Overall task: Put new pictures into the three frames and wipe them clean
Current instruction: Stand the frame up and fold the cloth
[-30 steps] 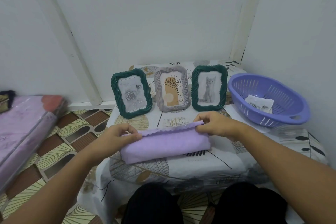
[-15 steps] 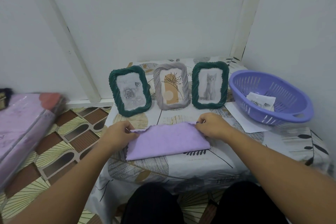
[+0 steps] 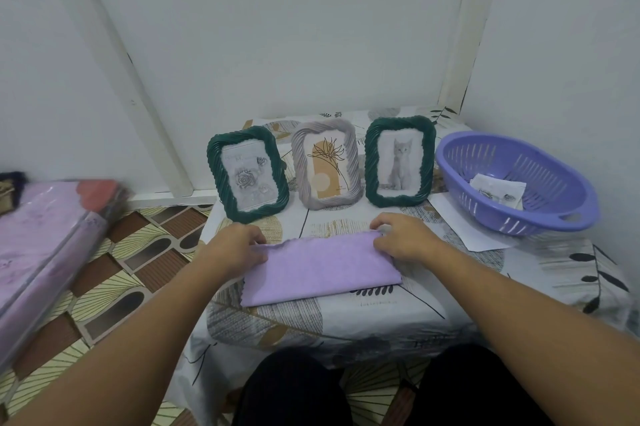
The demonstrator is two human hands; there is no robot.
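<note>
Three picture frames stand upright in a row at the back of the small table: a green frame (image 3: 248, 173) with a rose picture on the left, a grey frame (image 3: 326, 167) with a plant drawing in the middle, and a green frame (image 3: 400, 161) with a cat picture on the right. In front of them a folded purple cloth (image 3: 320, 268) lies flat on the table. My left hand (image 3: 235, 245) pinches the cloth's far left corner. My right hand (image 3: 401, 237) pinches its far right corner.
A purple slotted basket (image 3: 512, 183) with a paper picture inside sits at the table's right, partly on a white sheet (image 3: 467, 231). The patterned tablecloth (image 3: 346, 318) covers the table. A wrapped purple bundle (image 3: 45, 245) lies on the floor to the left. Walls close in behind and right.
Both hands lowered the cloth's raised far edge onto the table, so the cloth now lies flat and folded. The frames and basket stayed put.
</note>
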